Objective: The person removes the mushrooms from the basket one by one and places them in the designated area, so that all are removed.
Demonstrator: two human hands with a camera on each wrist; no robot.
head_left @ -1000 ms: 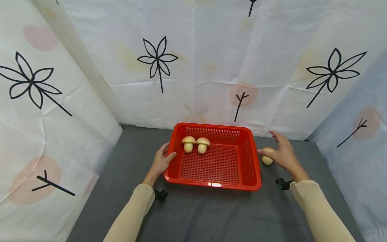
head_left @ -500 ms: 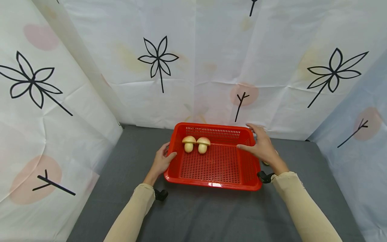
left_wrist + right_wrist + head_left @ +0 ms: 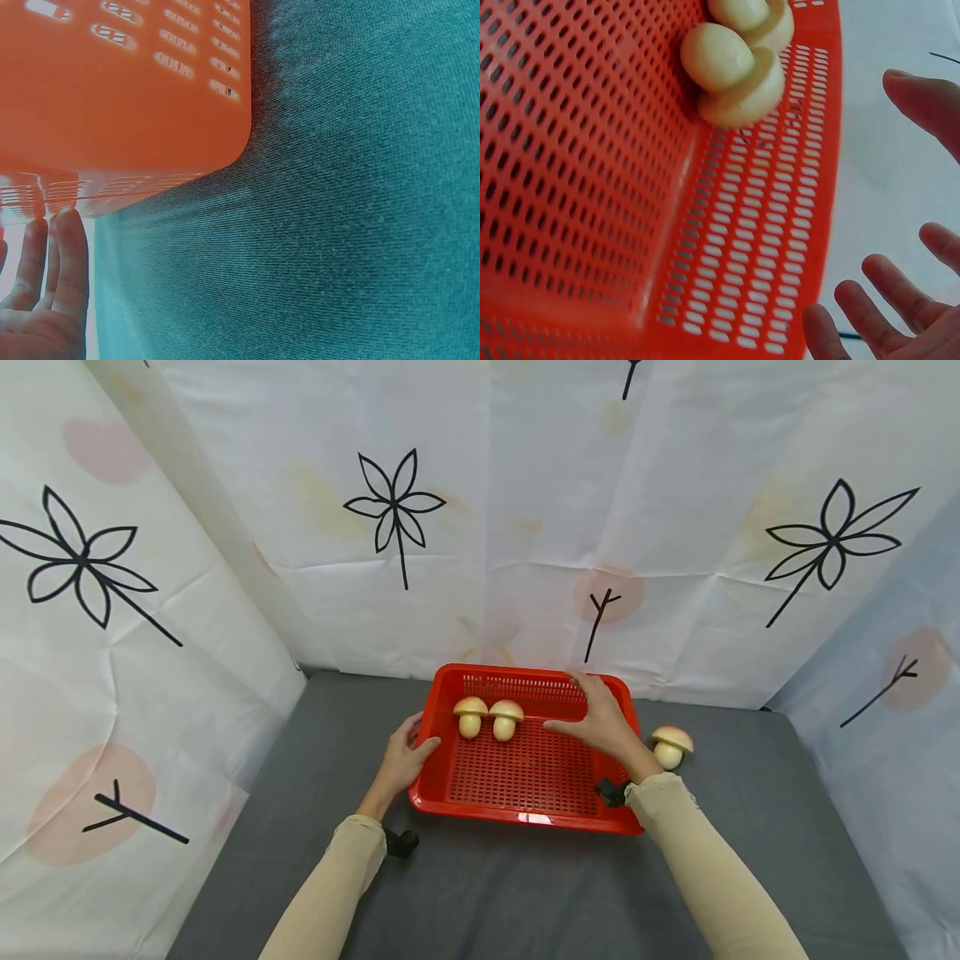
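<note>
A red plastic basket (image 3: 525, 818) with slotted walls sits on the dark grey cloth. Two toy mushrooms, a left one (image 3: 470, 717) and a right one (image 3: 506, 720), lie side by side in its back left part. My left hand (image 3: 400, 758) holds the basket's left rim, thumb over the top; in the left wrist view its fingertips meet the outer wall. Over the basket's right half, my right hand (image 3: 603, 727) is spread and holds nothing, thumb pointing toward the mushrooms. A third toy mushroom (image 3: 670, 746) rests on the cloth just right of the basket, beside the right wrist.
Grey cloth (image 3: 487, 893) covers the table in front of and around the basket. A white patterned curtain (image 3: 517, 527) rises close behind the basket, with more curtain at both sides. Each wrist wears a small black camera.
My right hand has swept left from above the third mushroom to over the basket, uncovering that mushroom, which stays on the cloth. My left hand and the basket have kept their places.
</note>
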